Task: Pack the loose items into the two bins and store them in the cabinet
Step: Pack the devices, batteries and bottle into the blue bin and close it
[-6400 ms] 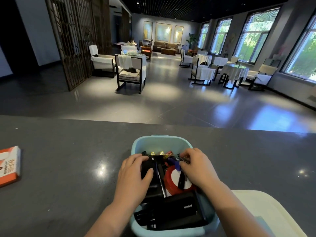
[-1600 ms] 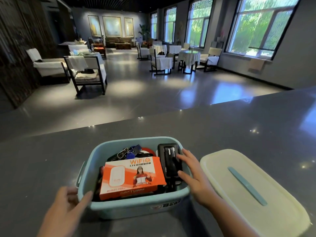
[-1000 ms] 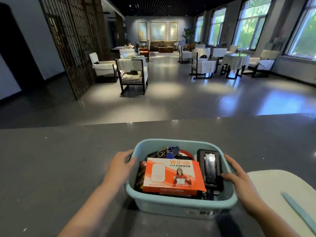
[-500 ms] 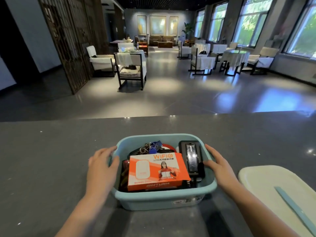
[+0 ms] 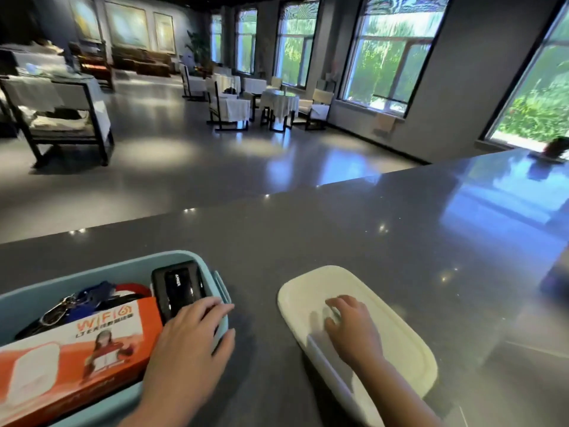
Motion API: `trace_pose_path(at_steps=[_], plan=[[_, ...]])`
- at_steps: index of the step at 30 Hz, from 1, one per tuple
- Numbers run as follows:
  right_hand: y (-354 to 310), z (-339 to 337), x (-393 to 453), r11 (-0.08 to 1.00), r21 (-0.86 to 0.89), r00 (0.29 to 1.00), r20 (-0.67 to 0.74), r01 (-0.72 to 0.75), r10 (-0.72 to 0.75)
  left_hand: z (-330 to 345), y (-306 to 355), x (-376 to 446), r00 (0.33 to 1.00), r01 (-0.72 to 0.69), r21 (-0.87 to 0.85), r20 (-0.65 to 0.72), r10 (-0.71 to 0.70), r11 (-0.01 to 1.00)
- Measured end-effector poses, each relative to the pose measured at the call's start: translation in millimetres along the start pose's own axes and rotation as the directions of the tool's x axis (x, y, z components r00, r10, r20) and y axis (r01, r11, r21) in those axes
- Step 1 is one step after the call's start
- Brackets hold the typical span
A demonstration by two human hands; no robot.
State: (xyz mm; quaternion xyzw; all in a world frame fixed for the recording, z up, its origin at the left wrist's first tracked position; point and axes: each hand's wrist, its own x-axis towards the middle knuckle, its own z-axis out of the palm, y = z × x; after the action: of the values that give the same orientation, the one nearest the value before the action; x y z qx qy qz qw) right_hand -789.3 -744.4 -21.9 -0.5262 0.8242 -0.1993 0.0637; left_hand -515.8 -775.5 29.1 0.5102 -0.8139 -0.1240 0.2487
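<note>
The left hand (image 5: 187,337) lies over the right rim of the bin (image 5: 24,295), fingers spread and lightly bent across the rim and the black power bank (image 5: 177,292), thumb down the outer wall. It reads as a steadying hold, pinning the bin so it won't slide. Whether the fingers truly clamp the rim, I cannot tell.

The right hand (image 5: 351,326) rests on the lid (image 5: 381,303), fingers bent with tips on its top. Its near edge looks raised off the counter (image 5: 369,226), so the hand seems to be tipping it up to lift, though a firm grip isn't plain.

The bin sits at about 8 o'clock, close to the person; the lid lies apart from it at 5 o'clock. Inside, an orange box (image 5: 77,343) lies flat on top, the power bank beside it at the right wall, and keys (image 5: 70,303) toward the far side. Flat stacking likely keeps everything below the rim.

This bin looks packed, so closing it is probably the step in hand.
</note>
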Motion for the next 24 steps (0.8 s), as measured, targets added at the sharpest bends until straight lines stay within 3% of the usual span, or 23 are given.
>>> trace_pose_path(at_steps=[3, 8, 12, 16, 20, 24], plan=[[32, 2, 1, 0.992, -0.076, 0.994, 0.038, -0.097, 0.100, 6, 4, 10, 1.000, 0.013, 0.043, 0.023, -0.014, 0.999], [41, 10, 9, 0.984, -0.143, 0.994, 0.005, -0.108, 0.110, 8, 6, 13, 0.999, 0.024, 0.089, 0.029, -0.027, 0.996], [38, 12, 16, 0.957, -0.282, 0.993, 0.076, -0.070, 0.095, 6, 5, 10, 0.999, 0.032, 0.064, 0.038, -0.035, 0.997], [40, 4, 15, 0.963, -0.266, 0.994, 0.107, 0.053, -0.025, 3, 1, 8, 0.998, 0.043, 0.011, 0.036, -0.044, 0.999], [30, -22, 14, 0.984, -0.099, 0.989, -0.015, 0.147, -0.149, -1, -3, 5, 0.998, 0.060, -0.040, 0.031, -0.059, 0.997], [-4, -59, 21, 0.955, -0.068, 0.955, -0.058, 0.287, -0.291, -19, 4, 3, 0.990, 0.104, -0.217, -0.072, -0.122, 0.971]])
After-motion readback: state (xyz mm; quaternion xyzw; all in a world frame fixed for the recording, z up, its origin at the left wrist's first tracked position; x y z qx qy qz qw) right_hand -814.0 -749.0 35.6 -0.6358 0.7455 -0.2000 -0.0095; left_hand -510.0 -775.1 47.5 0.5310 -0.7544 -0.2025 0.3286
